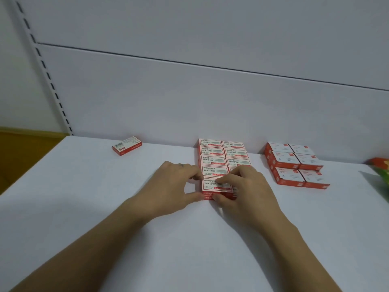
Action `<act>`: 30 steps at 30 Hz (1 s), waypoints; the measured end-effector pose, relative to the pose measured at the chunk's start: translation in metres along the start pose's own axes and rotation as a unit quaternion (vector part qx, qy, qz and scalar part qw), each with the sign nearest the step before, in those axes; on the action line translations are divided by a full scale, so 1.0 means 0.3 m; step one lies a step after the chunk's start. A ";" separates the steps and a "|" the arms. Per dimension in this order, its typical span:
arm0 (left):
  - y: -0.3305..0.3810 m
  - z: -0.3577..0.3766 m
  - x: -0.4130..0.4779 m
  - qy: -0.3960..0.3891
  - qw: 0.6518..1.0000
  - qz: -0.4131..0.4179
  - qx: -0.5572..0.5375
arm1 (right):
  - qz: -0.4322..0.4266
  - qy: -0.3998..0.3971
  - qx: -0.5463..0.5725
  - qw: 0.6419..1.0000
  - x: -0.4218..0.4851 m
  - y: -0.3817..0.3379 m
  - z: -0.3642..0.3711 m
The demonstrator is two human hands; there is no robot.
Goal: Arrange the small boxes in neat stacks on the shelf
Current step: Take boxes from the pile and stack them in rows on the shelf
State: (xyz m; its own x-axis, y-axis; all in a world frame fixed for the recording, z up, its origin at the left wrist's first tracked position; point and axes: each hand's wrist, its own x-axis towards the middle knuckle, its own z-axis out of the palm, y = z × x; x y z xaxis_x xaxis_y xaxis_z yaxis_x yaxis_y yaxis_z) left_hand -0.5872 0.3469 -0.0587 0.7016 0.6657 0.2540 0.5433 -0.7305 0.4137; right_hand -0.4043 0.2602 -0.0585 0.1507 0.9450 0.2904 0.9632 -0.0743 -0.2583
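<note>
At the middle of the shelf (105, 207), the front box (212, 187) sits at the near left end of a two-column block (212, 152) that runs back to the wall (210, 102). My left hand (168, 186) pinches its left end between thumb and curled fingers; my right hand (246, 190) grips it, fingertips on the top face, thumb at the front edge. One loose box (126, 145) lies well left, a second block (294, 165) well right.

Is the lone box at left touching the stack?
No, the lone box lies well apart from the stack, with bare shelf between them.
</note>
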 end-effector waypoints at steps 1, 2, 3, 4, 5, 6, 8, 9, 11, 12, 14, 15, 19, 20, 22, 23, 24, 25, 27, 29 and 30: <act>-0.002 -0.015 -0.005 0.011 1.000 0.008 0.022 | -0.005 0.002 0.000 1.000 0.003 -0.008 -0.010; -0.008 -0.033 -0.010 0.030 0.999 0.012 0.037 | -0.007 0.005 0.005 1.000 0.008 -0.018 -0.022; -0.016 -0.058 -0.015 0.048 0.998 0.010 0.044 | -0.010 0.012 0.012 1.000 0.018 -0.032 -0.035; -0.029 -0.084 -0.020 0.068 0.997 0.007 0.048 | -0.019 0.020 0.015 0.999 0.031 -0.049 -0.046; -0.048 -0.110 -0.025 0.088 0.995 0.005 0.055 | -0.032 0.018 0.014 0.999 0.050 -0.071 -0.055; -0.075 -0.134 -0.030 0.103 0.992 0.003 0.068 | -0.045 0.005 0.010 0.999 0.070 -0.099 -0.059; -0.143 -0.175 -0.049 0.112 0.988 -0.015 0.109 | -0.071 -0.031 0.006 0.997 0.114 -0.165 -0.055; -0.180 -0.192 -0.064 0.110 0.984 -0.035 0.133 | -0.081 -0.042 0.006 0.996 0.135 -0.203 -0.048; -0.255 -0.217 -0.102 0.108 0.976 -0.083 0.171 | -0.098 -0.062 0.006 0.993 0.179 -0.286 -0.025; -0.292 -0.226 -0.126 0.107 0.970 -0.112 0.189 | -0.105 -0.076 0.004 0.992 0.202 -0.330 -0.008; -0.351 -0.241 -0.174 0.104 0.957 -0.177 0.203 | -0.108 -0.111 -0.004 0.988 0.251 -0.411 0.035; -0.376 -0.245 -0.196 0.105 0.953 -0.204 0.196 | -0.104 -0.127 -0.010 0.986 0.278 -0.445 0.062; -0.452 -0.262 -0.253 0.131 0.949 -0.253 0.134 | -0.083 -0.155 -0.043 0.984 0.377 -0.566 0.165; -0.464 -0.266 -0.258 0.144 0.950 -0.252 0.116 | -0.072 -0.152 -0.043 0.985 0.404 -0.588 0.186; -0.484 -0.277 -0.261 0.173 0.950 -0.252 0.067 | -0.046 -0.150 -0.038 0.987 0.458 -0.625 0.222; -0.493 -0.282 -0.262 0.186 0.949 -0.251 0.048 | -0.031 -0.154 -0.039 0.987 0.483 -0.639 0.239; -0.503 -0.287 -0.261 0.198 0.947 -0.249 0.038 | -0.016 -0.160 -0.040 0.986 0.505 -0.649 0.257; -0.513 -0.290 -0.261 0.203 0.947 -0.248 0.034 | -0.001 -0.165 -0.038 0.986 0.522 -0.658 0.274; -0.527 -0.290 -0.256 0.196 0.949 -0.246 0.035 | 0.026 -0.159 -0.027 0.987 0.536 -0.667 0.312; -0.530 -0.285 -0.247 0.179 0.953 -0.242 0.038 | 0.037 -0.135 -0.023 0.990 0.534 -0.670 0.341; -0.528 -0.281 -0.241 0.172 0.955 -0.239 0.040 | 0.037 -0.121 -0.020 0.992 0.534 -0.665 0.352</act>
State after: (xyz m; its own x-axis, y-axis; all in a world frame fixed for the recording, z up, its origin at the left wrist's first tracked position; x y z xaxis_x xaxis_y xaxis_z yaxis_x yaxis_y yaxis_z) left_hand -0.7628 0.4273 -0.0689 0.1789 0.9265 0.3311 0.8062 -0.3309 0.4904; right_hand -0.5959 0.4600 -0.0579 0.1672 0.9851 0.0403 0.9606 -0.1536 -0.2315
